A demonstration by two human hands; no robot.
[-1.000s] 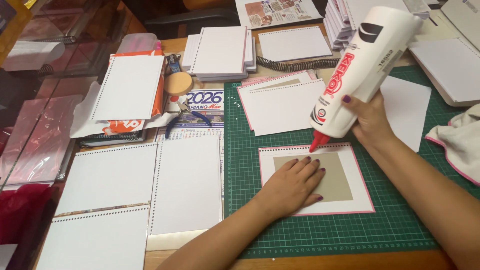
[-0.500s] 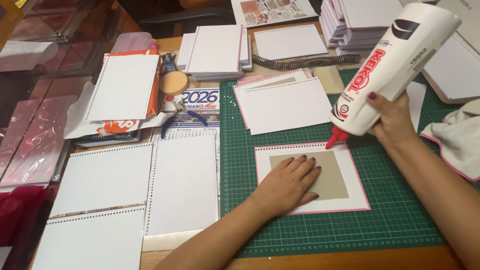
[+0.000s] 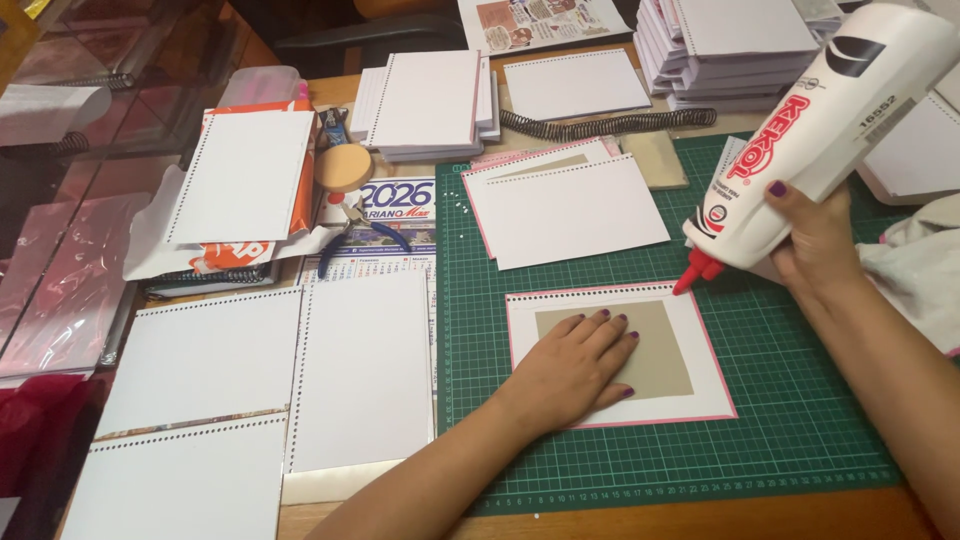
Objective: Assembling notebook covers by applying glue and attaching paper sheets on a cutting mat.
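Left hand lay flat, fingers spread, on grey board glued to pink-edged white sheet, mid green cutting mat. Right hand gripped white glue bottle w/ fingers wrapped round, red nozzle just above sheet's top right corner. Wooden table crowded w/ punched white sheets, paper stacks, black spiral coils.

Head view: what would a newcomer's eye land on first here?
The big white glue bottle with a red nozzle, tilted down in the right hand at upper right. Below it, the left hand lies flat on a grey board set on a pink-edged white sheet, on the green cutting mat.
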